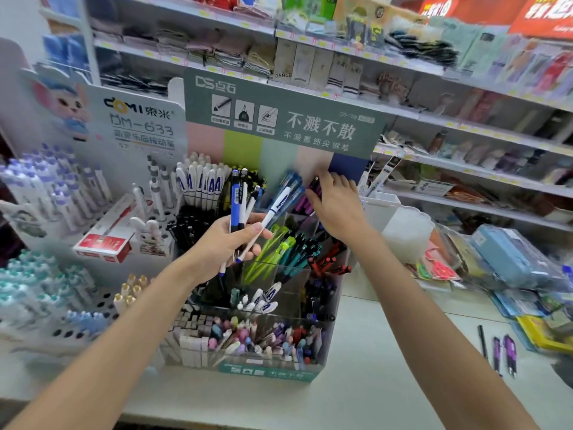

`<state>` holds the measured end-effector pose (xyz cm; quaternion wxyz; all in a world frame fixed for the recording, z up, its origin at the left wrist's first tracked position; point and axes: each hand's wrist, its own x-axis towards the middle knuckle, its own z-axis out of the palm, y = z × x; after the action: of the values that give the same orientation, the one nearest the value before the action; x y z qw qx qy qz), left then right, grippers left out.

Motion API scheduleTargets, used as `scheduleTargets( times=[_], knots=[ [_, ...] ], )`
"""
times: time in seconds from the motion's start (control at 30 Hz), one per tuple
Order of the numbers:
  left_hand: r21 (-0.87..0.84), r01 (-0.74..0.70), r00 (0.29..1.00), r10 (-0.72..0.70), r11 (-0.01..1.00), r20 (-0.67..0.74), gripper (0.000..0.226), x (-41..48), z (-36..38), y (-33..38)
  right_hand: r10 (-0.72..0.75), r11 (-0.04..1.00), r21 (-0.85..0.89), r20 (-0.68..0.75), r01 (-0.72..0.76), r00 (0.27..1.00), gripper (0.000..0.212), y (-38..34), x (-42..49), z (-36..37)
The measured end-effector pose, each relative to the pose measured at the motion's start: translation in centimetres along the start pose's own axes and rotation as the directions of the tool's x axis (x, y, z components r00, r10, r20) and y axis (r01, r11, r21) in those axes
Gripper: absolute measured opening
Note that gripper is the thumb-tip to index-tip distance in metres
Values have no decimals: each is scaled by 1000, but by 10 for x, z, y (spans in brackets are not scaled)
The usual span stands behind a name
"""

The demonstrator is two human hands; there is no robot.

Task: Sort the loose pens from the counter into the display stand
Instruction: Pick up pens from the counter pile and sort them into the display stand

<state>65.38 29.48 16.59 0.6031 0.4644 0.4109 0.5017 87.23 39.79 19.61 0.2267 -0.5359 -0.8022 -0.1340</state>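
Observation:
The tiered clear display stand (pixel 335 308) sits on the white counter, its compartments filled with pens by colour. My left hand (pixel 226 243) hovers over the stand's left side, gripping a bunch of pens (pixel 242 206): a blue one and several white ones. My right hand (pixel 335 206) reaches into an upper right compartment, fingers closed around a purple pen (pixel 314 186) among other purple pens. Three loose pens (pixel 504 352), one black and two purple, lie on the counter at the right.
A white perforated stand (pixel 102 299) with pens stands at the left, with a red box (pixel 105 237) on it. A white bin (pixel 381 209) and packaged stationery (pixel 511 259) crowd the right. Stocked shelves rise behind. The counter (pixel 387 352) stretches in front.

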Motion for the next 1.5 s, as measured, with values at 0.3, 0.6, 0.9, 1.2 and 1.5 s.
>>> scheduleTargets(
  times=[0.3,0.6,0.9,1.2,1.5],
  knots=[
    [8,-10,998,10,1000,58,27,-6,-11,0,30,975,220,0,-29,1000,39,-5,-10,-5],
    [5,-25,994,25,1000,106,22,-19,-25,6,133,738,670,-28,-80,991,38,-69,-30,-45],
    [175,76,986,-100,982,134,27,-52,-55,-21,531,451,854,-25,-258,847,42,-101,-75,-40],
    [129,132,978,-150,983,144,44,-72,-70,-36,170,890,450,-168,-78,971,35,-111,-141,33],
    [10,145,975,-145,989,167,32,-78,-83,-35,246,802,563,-8,-199,969,25,-131,-142,32]
  ],
)
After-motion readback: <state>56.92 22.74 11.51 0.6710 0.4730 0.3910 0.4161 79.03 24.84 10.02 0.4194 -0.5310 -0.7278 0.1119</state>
